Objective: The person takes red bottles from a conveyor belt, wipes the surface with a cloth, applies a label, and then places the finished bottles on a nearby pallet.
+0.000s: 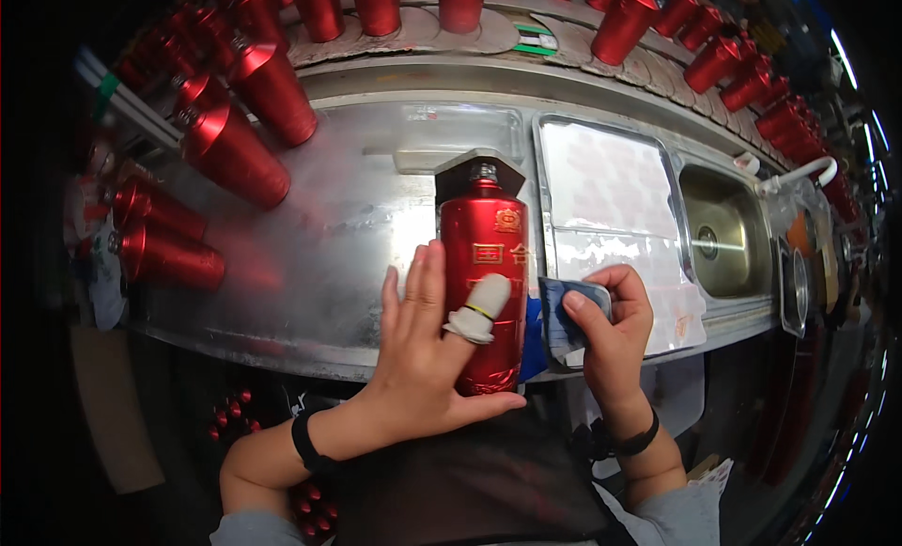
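Observation:
A tall red bottle (484,255) with gold markings and a bare metal neck stands on the steel worktop (329,255) right in front of me. My left hand (427,349) presses flat against its left side, fingers spread, with a white finger cot on the index finger lying across the bottle. My right hand (611,325) is just right of the bottle, closed around a folded blue cloth (564,316) that sits beside the bottle's right side.
Several more red bottles (235,156) stand at the left, and others ride a curved conveyor (489,34) along the back. A flat light panel (611,194) and a small steel sink (723,231) with a white tap lie to the right.

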Demonstrator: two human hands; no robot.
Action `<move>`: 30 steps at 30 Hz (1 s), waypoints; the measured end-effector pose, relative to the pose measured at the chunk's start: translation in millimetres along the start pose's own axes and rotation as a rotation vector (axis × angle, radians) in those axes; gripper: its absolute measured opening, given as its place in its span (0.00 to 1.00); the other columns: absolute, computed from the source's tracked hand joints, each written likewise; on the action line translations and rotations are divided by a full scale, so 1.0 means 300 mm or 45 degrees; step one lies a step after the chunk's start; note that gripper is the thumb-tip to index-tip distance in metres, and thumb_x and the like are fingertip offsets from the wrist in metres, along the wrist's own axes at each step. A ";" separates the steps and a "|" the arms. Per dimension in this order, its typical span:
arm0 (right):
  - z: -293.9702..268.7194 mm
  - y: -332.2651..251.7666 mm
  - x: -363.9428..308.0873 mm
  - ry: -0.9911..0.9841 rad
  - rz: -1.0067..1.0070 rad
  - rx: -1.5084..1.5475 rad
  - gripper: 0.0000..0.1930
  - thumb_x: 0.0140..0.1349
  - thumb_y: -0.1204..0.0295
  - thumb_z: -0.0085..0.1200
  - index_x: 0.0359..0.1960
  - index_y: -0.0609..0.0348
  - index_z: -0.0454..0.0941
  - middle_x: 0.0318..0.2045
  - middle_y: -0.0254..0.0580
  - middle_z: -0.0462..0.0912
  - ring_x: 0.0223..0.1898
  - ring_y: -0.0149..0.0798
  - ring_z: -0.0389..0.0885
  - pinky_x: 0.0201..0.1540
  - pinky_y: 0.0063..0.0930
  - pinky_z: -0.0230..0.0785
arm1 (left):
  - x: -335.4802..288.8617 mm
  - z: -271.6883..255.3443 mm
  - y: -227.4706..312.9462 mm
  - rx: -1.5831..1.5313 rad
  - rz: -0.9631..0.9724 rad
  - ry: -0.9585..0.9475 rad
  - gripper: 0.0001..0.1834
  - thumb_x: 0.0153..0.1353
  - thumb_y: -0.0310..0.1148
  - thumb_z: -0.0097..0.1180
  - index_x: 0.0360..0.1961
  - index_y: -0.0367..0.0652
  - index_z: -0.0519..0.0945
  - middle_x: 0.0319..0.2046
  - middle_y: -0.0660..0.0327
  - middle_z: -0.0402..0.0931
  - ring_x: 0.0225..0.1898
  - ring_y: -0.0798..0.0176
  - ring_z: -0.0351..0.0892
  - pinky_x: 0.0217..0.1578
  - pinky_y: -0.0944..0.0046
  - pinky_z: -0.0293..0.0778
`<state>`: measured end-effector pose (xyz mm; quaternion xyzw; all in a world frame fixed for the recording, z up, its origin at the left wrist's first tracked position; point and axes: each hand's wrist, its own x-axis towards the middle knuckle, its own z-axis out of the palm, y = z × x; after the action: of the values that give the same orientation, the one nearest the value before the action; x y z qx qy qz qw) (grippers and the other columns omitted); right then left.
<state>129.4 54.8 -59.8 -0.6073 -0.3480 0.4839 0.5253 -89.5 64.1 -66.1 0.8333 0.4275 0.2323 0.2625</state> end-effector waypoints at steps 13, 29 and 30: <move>-0.040 0.167 0.067 -0.047 0.213 -0.009 0.10 0.60 0.79 0.60 0.37 0.63 0.70 0.32 0.38 0.80 0.33 0.23 0.78 0.37 0.18 0.72 | 0.012 0.080 -0.100 -0.438 0.038 -0.050 0.74 0.34 0.48 0.81 0.72 0.29 0.42 0.68 0.27 0.46 0.66 0.30 0.58 0.64 0.46 0.60; 0.074 0.105 0.062 -0.001 -0.473 -0.244 0.10 0.59 0.78 0.62 0.38 0.61 0.72 0.32 0.37 0.77 0.33 0.27 0.75 0.35 0.19 0.67 | 0.048 0.002 -0.112 -0.279 0.023 -0.146 0.59 0.34 0.52 0.79 0.70 0.47 0.64 0.70 0.29 0.41 0.65 0.24 0.56 0.63 0.38 0.57; 0.063 0.092 0.056 0.001 -0.559 -0.365 0.10 0.56 0.80 0.63 0.36 0.60 0.74 0.32 0.39 0.77 0.33 0.31 0.76 0.35 0.22 0.67 | 0.043 0.008 -0.111 -0.268 0.022 -0.129 0.58 0.34 0.51 0.79 0.69 0.46 0.65 0.70 0.28 0.40 0.65 0.24 0.56 0.63 0.38 0.57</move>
<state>113.9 70.5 -90.2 -0.5855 -0.5363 0.3038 0.5266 -100.9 90.9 -87.0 0.8154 0.3797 0.2358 0.3678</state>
